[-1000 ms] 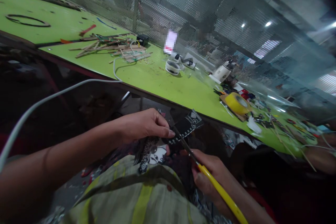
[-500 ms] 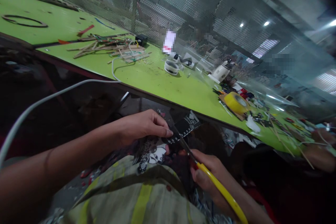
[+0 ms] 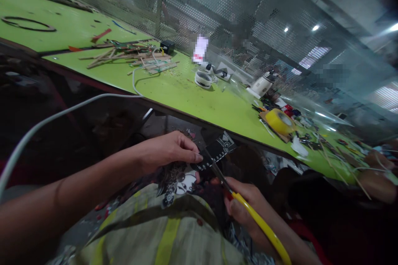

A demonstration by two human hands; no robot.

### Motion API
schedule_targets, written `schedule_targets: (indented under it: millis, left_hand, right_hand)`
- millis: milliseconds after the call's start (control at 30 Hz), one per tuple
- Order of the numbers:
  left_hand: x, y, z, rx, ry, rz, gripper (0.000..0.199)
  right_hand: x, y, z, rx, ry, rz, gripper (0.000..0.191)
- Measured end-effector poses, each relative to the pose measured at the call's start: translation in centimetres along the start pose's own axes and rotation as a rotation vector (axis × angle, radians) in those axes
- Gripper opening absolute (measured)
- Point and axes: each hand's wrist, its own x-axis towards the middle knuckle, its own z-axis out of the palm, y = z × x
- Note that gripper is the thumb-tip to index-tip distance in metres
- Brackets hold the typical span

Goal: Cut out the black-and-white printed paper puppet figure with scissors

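Note:
Pinched between the thumb and fingers of my left hand [image 3: 172, 149] is a black sheet [image 3: 219, 147] with white line patterns and a dashed white border. My right hand [image 3: 244, 198] is closed round the yellow handles of a pair of scissors [image 3: 259, 221]. Their blades point up and left and meet the sheet just right of my left thumb. How far apart the blades are, I cannot tell. Below my left hand a black-and-white printed piece [image 3: 183, 184] with a face-like pattern hangs over my lap; whether it joins the sheet is hidden.
Beyond my hands runs a green table [image 3: 192, 99]. Thin wooden sticks [image 3: 143, 60], a white tape roll [image 3: 203, 79] and a yellow tape roll [image 3: 280, 121] lie on it. A white cable [image 3: 62, 116] crosses at left. Another person's hand [image 3: 377, 182] is at far right.
The black sheet and the scissors have shifted very slightly left. Both hands keep their grip, and the table things stay where they were.

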Motion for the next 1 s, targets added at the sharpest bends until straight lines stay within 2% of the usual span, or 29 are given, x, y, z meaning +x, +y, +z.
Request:
schedule_targets:
  millis: [500, 800, 1000]
  left_hand:
    - [-0.23, -0.13, 0.21, 0.059, 0.014, 0.016, 0.023]
    - [-0.07, -0.13, 0.18, 0.075, 0.002, 0.036, 0.023]
    - [-0.03, -0.15, 0.2, 0.073, 0.003, 0.029, 0.024]
  right_hand:
    - [0.03, 0.43, 0.1, -0.015, -0.005, -0.008, 0.041]
    - [-0.01, 0.91, 0.21, -0.083, 0.025, 0.019, 0.047]
    - [0.1, 0.4, 0.27, -0.055, 0.006, 0.031, 0.047]
